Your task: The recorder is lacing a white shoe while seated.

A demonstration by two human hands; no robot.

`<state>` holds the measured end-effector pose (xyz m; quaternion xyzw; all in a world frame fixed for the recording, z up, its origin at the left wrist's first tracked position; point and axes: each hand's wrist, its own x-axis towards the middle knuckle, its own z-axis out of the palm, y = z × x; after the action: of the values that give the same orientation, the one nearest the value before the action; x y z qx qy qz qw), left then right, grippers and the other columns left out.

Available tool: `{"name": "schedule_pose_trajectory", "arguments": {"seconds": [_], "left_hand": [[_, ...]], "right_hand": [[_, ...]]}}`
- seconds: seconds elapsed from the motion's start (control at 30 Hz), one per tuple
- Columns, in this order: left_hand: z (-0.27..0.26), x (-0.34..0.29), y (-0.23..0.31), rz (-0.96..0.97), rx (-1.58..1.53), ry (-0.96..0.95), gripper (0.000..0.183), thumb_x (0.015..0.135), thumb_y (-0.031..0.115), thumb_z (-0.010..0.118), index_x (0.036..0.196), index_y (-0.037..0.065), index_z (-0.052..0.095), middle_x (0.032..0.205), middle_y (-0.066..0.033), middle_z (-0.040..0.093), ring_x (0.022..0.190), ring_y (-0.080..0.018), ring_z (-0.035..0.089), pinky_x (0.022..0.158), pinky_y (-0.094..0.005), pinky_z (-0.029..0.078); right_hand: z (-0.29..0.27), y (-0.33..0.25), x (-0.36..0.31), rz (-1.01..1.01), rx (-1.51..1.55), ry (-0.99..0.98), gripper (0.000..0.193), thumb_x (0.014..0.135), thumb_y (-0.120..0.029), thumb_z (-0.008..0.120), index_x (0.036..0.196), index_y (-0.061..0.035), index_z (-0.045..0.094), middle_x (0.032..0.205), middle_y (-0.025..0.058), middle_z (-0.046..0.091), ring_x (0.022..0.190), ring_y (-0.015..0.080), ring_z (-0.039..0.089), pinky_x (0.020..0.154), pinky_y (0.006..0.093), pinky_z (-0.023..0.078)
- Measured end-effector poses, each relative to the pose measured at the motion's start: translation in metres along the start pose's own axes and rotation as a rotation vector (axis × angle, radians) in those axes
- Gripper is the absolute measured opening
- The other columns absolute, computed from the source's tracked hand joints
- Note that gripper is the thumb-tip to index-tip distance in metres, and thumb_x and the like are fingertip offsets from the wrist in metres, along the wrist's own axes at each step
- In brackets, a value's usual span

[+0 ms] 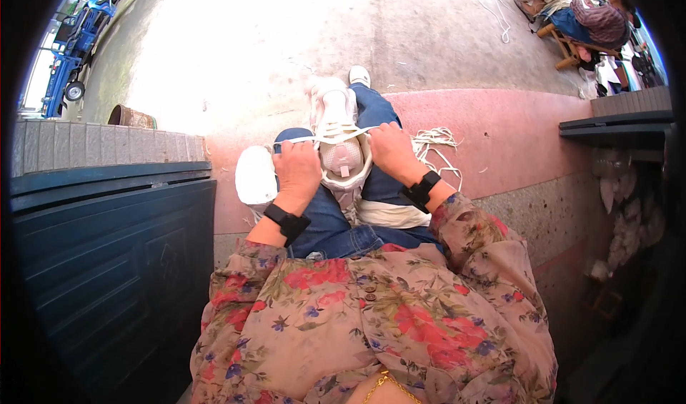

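Note:
A white and pale pink sneaker (343,162) rests between my thighs, its toe pointing away from me and its padded opening towards me. A white shoelace (336,134) runs across its upper and out to both sides. My left hand (299,165) is closed on the lace to the left of the opening. On the other side, my right hand (391,151) grips the lace close to the shoe's collar. The lace looks drawn fairly straight between the two hands. The fingertips are partly hidden behind the backs of the hands.
Beside my left knee stands another white shoe (255,175). A loose bundle of white laces (436,146) lies right of my right thigh. Dark blue door panels (114,261) flank me on the left. A person (604,25) sits at the far right; a blue three-wheeler (78,36) stands far left.

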<state>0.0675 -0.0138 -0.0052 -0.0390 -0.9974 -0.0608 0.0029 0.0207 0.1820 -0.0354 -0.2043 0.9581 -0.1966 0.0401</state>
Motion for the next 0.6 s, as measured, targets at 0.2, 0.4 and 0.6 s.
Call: {"name": "schedule_pose_trajectory", "arguments": {"seconds": [0.2,0.4,0.6], "left_hand": [[0.007,0.001,-0.006,-0.008,-0.200,0.009,0.015,0.078,0.019,0.051,0.085,0.009,0.060,0.080,-0.0063,0.060,0.087,-0.0247,0.050,0.067,-0.0412,0.039],[0.003,0.043,0.006,0.124,-0.426,0.117,0.018,0.079,0.019,0.052,0.080,0.004,0.060,0.076,-0.0127,0.060,0.071,-0.0309,0.055,0.064,-0.0371,0.045],[0.007,0.115,0.039,-0.073,-0.858,-0.799,0.033,0.071,0.007,0.059,0.102,-0.003,0.053,0.064,-0.0110,0.058,0.047,-0.0183,0.055,0.040,-0.0283,0.041]], "right_hand": [[0.009,0.001,-0.002,-0.051,0.180,0.110,0.012,0.076,-0.010,0.050,0.083,-0.0050,0.058,0.081,0.0115,0.054,0.082,0.0294,0.050,0.070,0.0407,0.040],[0.007,-0.006,-0.004,0.047,0.560,0.216,0.007,0.073,-0.007,0.055,0.078,-0.0026,0.051,0.074,0.0144,0.053,0.075,0.0320,0.052,0.066,0.0398,0.041],[0.005,-0.007,-0.007,0.077,0.571,0.189,0.009,0.072,-0.006,0.055,0.076,-0.0035,0.047,0.071,0.0155,0.052,0.069,0.0334,0.051,0.061,0.0404,0.042]]}}
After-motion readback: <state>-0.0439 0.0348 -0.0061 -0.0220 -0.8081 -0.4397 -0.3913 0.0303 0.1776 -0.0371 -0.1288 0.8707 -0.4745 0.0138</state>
